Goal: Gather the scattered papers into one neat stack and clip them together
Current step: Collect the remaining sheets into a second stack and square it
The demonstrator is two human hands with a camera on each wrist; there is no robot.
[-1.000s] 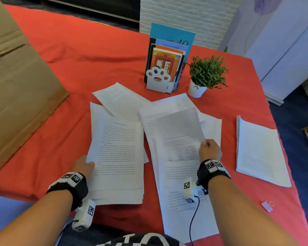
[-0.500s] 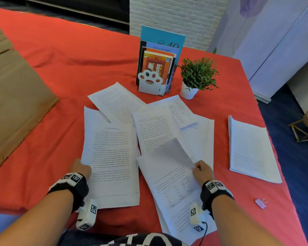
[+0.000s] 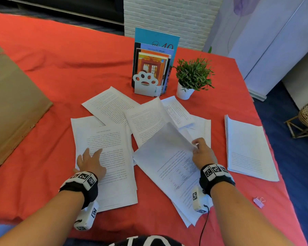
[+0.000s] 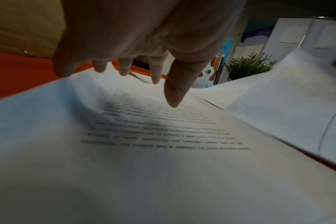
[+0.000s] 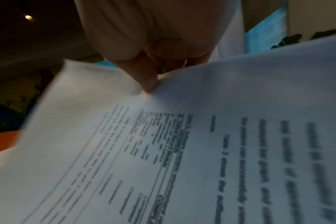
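Printed white sheets lie scattered on the red tablecloth [image 3: 60, 77]. My left hand [image 3: 90, 161] rests flat, fingers spread, on a rough pile of papers [image 3: 114, 174] at the left; the left wrist view shows those fingers [image 4: 173, 91] straight on the top page [image 4: 163, 151]. My right hand [image 3: 200, 153] pinches the right edge of a tilted sheet with a table [image 3: 169, 162], lifting that edge; in the right wrist view thumb and fingers [image 5: 148, 75] pinch the paper [image 5: 182, 151]. More sheets [image 3: 112, 105] fan out behind. A pink binder clip [image 3: 259, 202] lies at the near right.
A separate neat paper stack [image 3: 247, 150] lies on the right. A paw-shaped bookend with books [image 3: 149, 71] and a small potted plant [image 3: 192, 79] stand behind the papers. A flattened cardboard box [image 3: 12, 107] covers the left side. The table's right edge drops to a blue floor.
My right hand pulled the table sheet toward me and turned it leftward, toward the left pile. My left hand moved from the pile's left edge onto its top page.
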